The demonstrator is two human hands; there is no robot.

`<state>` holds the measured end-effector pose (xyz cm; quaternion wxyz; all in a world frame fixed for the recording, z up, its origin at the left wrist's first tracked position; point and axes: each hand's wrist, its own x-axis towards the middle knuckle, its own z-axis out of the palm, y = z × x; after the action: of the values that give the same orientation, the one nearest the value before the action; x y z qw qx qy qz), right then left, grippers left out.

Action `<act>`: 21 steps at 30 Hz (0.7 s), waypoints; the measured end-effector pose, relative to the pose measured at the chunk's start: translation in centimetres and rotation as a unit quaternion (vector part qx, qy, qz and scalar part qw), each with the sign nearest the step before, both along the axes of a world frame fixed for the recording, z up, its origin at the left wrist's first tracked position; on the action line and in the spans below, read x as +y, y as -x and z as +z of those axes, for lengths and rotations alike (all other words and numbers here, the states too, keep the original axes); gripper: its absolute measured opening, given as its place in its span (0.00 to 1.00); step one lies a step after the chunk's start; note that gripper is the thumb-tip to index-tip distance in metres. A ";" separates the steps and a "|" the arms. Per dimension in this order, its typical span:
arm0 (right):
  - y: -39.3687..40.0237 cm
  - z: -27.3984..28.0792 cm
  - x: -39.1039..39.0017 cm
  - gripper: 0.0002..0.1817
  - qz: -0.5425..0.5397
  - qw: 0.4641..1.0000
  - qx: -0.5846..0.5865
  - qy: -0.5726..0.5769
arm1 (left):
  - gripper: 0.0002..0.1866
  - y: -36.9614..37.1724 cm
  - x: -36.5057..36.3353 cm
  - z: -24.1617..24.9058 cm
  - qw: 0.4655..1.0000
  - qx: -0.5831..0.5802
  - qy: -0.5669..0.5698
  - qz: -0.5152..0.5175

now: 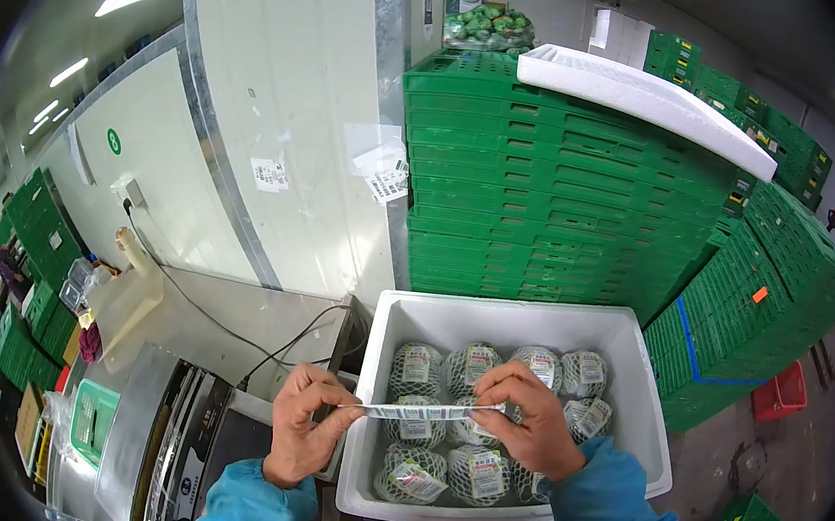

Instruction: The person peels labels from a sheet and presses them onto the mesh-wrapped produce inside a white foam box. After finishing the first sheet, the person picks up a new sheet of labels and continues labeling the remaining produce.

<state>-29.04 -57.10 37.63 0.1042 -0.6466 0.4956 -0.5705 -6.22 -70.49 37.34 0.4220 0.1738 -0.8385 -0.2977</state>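
Observation:
A narrow white strip of printed labels (431, 413) is stretched level between my two hands. My left hand (306, 426) pinches its left end, just over the left rim of a white foam box (523, 316). Its right end is pinched by my right hand (531, 422), above the inside of the box. Beneath the strip, several round items in white foam nets lie in rows, each with a label, such as one net-wrapped item (417, 364) at the back left. My hands and the strip partly hide the middle and front rows.
Tall stacks of green crates (554, 203) stand behind the box, with a white foam lid (654, 102) on top. More green crates (766, 294) lean at right. Metal equipment (144, 435) and a black cable (200, 322) are at left. A person (5, 261) is far left.

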 end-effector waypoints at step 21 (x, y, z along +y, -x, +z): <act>3.6 -0.3 2.0 0.12 -0.066 0.959 -0.185 -0.205 | 0.13 5.1 -0.2 -2.3 0.916 0.008 -0.386 -0.111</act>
<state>-32.61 -55.07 37.32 0.2865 -0.4606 0.6156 -0.5717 -11.29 -70.65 35.05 0.2928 0.2266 -0.6692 -0.6443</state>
